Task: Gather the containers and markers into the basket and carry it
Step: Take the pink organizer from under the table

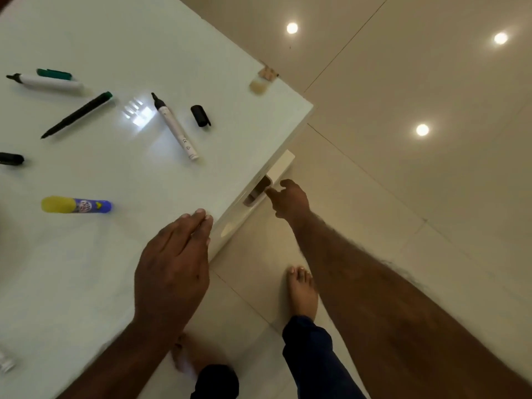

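Markers, among them an uncapped white-barrelled marker (pixel 175 126), are scattered on the glossy white table (pixel 86 269); no basket is seen. Beyond its edge the right hand (pixel 289 201) reaches loosely curled; the left hand (pixel 175 260) hovers flat, holding nothing. Gathering seems unstarted; a basket must be found.

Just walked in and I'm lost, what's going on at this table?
A barefoot person stands at the corner of a white table. The left hand lies flat near the table edge; the right hand reaches to a recess in the table's side. Neither holds anything. Uncapped markers, loose caps and a glue stick lie scattered. No basket is in view.
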